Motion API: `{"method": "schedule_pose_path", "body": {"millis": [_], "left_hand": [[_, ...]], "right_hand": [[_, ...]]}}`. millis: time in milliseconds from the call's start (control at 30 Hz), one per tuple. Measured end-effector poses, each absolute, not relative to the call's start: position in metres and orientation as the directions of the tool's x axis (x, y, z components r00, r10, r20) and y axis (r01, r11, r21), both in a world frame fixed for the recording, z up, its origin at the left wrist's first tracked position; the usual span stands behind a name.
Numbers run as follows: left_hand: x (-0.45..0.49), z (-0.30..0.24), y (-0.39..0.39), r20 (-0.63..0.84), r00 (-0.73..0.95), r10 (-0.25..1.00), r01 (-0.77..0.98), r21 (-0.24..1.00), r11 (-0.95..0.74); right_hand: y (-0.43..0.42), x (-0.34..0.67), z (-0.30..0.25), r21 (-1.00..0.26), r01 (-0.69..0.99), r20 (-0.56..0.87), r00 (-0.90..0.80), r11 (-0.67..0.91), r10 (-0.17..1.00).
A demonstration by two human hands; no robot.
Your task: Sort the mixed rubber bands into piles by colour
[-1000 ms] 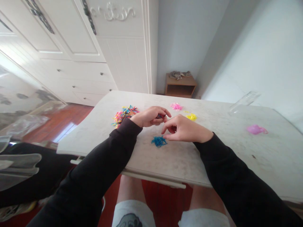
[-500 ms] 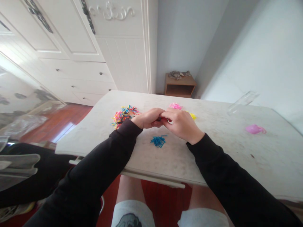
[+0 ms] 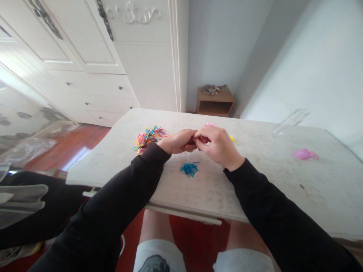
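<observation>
My left hand is closed above the table, its fingers curled round something mostly hidden; a dark bit shows near the fingertips. Against those fingertips, my right hand pinches, thumb and forefinger together; what it holds, if anything, is too small to make out. Left of the hands lies a mixed heap of small coloured rubber bands. A blue pile of bands sits nearer to me. Behind my right hand, a pink pile and a yellow pile are partly covered.
The white table carries a clear plastic tube or bottle at the back right and a pink pouch-like item at the right. Beyond stand a small wooden cabinet and a white wardrobe.
My right hand has shifted slightly and its fingers have tightened at the left fingertips, covering more of the pink and yellow piles. My left hand stays almost still.
</observation>
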State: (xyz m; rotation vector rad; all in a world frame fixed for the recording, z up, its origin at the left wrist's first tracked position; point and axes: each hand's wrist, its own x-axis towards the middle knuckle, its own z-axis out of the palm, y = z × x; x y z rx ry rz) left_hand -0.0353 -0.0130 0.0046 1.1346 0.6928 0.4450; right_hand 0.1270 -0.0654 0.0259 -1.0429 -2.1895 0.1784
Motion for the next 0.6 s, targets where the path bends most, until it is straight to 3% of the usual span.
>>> {"method": "schedule_pose_path", "body": {"millis": [133,267,367,467,600], "left_hand": [[-0.038,0.006,-0.009,-0.288,0.705,0.648,0.001,0.914,0.405],[-0.044,0.010,-0.005,-0.345,0.662,0.665,0.011,0.892,0.452],[-0.049,0.014,-0.003,-0.333,0.647,0.686,0.014,0.905,0.426],[-0.051,0.018,-0.004,-0.320,0.574,0.754,0.038,0.930,0.366],[-0.051,0.024,-0.007,-0.292,0.482,0.826,0.172,0.956,0.237]], "right_hand": [[-0.066,0.127,0.029,-0.563,0.529,0.591,-0.278,0.635,0.757],[-0.068,0.133,0.036,-0.747,0.394,0.512,-0.172,0.536,0.841],[-0.069,0.141,0.044,-0.815,0.346,0.311,-0.416,0.465,0.855],[-0.069,0.145,0.047,-0.813,0.380,0.084,-0.673,0.441,0.735],[-0.070,0.140,0.040,-0.790,0.412,-0.028,-0.764,0.454,0.645]]}}
